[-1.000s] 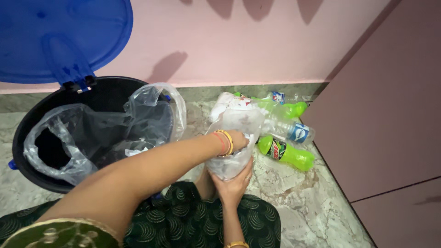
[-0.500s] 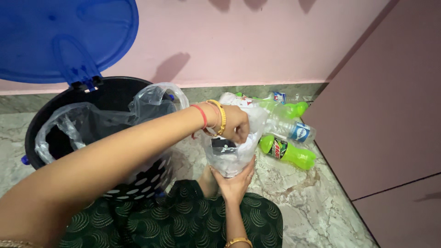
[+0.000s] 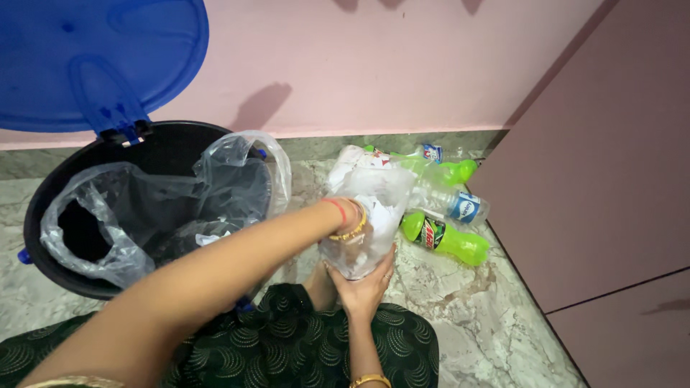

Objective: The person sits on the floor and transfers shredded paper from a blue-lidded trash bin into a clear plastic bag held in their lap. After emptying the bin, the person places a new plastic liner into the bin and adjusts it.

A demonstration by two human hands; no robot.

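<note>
A clear plastic bag (image 3: 379,195) stuffed with white crumpled waste stands on the marble floor in front of me. My right hand (image 3: 366,284) grips its bottom from below. My left arm reaches across from the lower left, and my left hand (image 3: 351,224) is pushed into the bag up to the wrist, which wears red and gold bangles. Its fingers are hidden by the bag's contents. Just left of the bag is a black dustbin (image 3: 169,140) lined with a clear liner (image 3: 136,215).
The bin's blue lid (image 3: 93,57) stands open against the pink wall. A green plastic bottle (image 3: 447,240), a clear bottle with a blue label (image 3: 460,205) and more bottles (image 3: 449,171) lie on the floor right of the bag. A mauve cabinet front (image 3: 611,165) closes the right side.
My left hand rose above the bag's mouth, then pushed down inside it. My right hand kept its hold under the bag.
</note>
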